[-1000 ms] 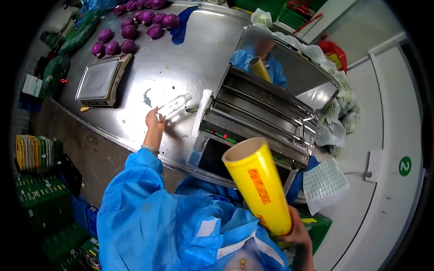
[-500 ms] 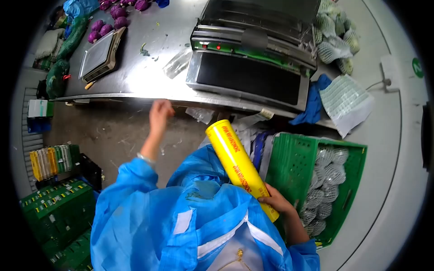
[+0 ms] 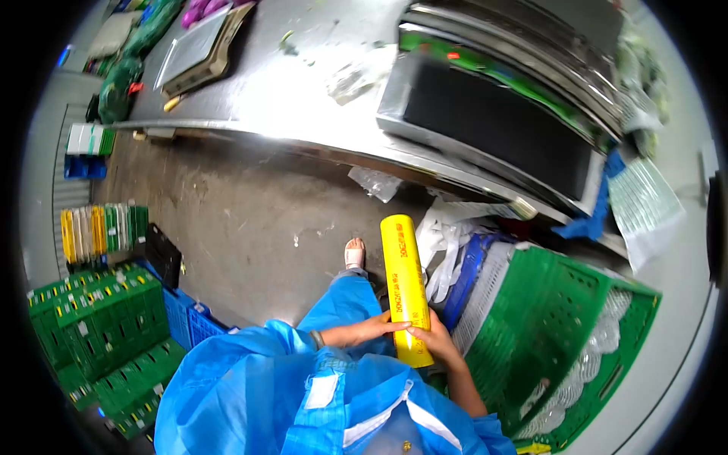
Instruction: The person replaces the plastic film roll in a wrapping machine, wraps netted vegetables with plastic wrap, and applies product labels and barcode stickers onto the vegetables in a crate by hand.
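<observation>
A yellow roll (image 3: 404,273) with red print stands out in front of my body, below the table edge. My right hand (image 3: 436,338) is wrapped round its lower part from the right side. From the left, my left hand (image 3: 373,327) reaches the same part of the roll, its fingers against the surface and close to my right thumb. Beyond the roll is the wrapping machine (image 3: 493,121) with its black plate, on the metal table (image 3: 303,98). A crumpled clear plastic piece (image 3: 353,82) lies left of the machine.
At the right stands a green crate (image 3: 523,334) with net-wrapped items. Blue and white material (image 3: 464,273) lies beside it. Stacked green crates (image 3: 114,326) and a blue crate (image 3: 199,322) are at the left. A scale (image 3: 206,49) sits on the table, and a plastic bag (image 3: 375,183) hangs below its edge.
My left hand has come back from the table to the roll and now touches it. The roll is more upright. The view has turned down, showing more floor and a foot.
</observation>
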A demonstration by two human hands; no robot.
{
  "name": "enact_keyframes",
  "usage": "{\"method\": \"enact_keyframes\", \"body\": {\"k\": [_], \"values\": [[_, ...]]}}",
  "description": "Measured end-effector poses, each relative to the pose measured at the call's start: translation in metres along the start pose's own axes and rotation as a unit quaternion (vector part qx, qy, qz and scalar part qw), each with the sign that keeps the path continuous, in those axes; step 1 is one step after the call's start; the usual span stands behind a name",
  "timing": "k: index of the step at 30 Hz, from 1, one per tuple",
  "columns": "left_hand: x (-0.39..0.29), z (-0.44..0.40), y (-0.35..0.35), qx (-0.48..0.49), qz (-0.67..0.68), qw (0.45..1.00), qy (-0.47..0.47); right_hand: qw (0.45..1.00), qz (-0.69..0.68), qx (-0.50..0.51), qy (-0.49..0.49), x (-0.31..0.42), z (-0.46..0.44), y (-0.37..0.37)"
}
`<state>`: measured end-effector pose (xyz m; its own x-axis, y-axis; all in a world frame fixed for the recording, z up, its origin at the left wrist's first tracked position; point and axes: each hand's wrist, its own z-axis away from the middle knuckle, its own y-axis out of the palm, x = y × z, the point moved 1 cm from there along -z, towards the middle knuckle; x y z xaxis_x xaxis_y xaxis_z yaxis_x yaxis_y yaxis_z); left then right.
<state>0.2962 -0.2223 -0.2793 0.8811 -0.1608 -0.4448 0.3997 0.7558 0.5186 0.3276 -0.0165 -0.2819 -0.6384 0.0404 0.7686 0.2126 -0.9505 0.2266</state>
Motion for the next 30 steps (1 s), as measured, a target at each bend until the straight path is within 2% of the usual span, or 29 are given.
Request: {"method": "enact_keyframes", "body": {"k": [2,5,8,12,13,16,17,18,20,22,26,28,30], "values": [[0.005,0.003,-0.023,-0.041,0.145,0.989,-0.01,0.999,0.043,0.001,0.03,0.012,-0.04,0.02],[0.011,0.021,-0.047,-0.143,0.306,0.939,0.069,0.999,0.035,0.03,0.015,-0.014,-0.108,0.058],[0.044,0.019,-0.083,-0.261,0.307,0.892,0.204,0.997,0.026,0.077,0.007,-0.015,-0.161,0.106],[0.045,0.049,-0.123,-0.36,0.284,0.843,0.282,0.988,-0.004,0.153,0.033,-0.015,-0.207,0.162],[0.042,0.055,-0.132,-0.372,0.297,0.83,0.291,0.983,0.045,0.176,0.028,-0.014,-0.216,0.167],[0.036,0.061,-0.17,-0.464,0.247,0.781,0.338,0.982,0.029,0.185,0.036,0.009,-0.235,0.181],[0.037,0.062,-0.192,-0.513,0.188,0.774,0.32,0.971,0.183,0.156,-0.016,0.022,-0.245,0.176],[0.035,0.06,-0.215,-0.557,0.131,0.764,0.298,0.932,0.334,0.126,-0.069,0.034,-0.256,0.162],[0.015,0.063,-0.271,-0.533,0.144,0.773,0.312,0.893,0.427,0.067,-0.126,0.039,-0.283,0.127],[0.0,0.058,-0.324,-0.587,0.061,0.749,0.303,0.878,0.47,-0.01,-0.092,0.047,-0.304,0.098],[-0.049,0.042,-0.427,-0.64,-0.076,0.705,0.296,0.785,0.579,-0.02,-0.22,0.041,-0.374,0.046],[-0.081,0.033,-0.472,-0.608,-0.069,0.725,0.316,0.786,0.587,-0.031,-0.194,0.034,-0.403,0.032],[-0.128,0.042,-0.488,-0.547,-0.07,0.783,0.287,0.757,0.617,-0.039,-0.213,0.016,-0.431,0.013]]}}
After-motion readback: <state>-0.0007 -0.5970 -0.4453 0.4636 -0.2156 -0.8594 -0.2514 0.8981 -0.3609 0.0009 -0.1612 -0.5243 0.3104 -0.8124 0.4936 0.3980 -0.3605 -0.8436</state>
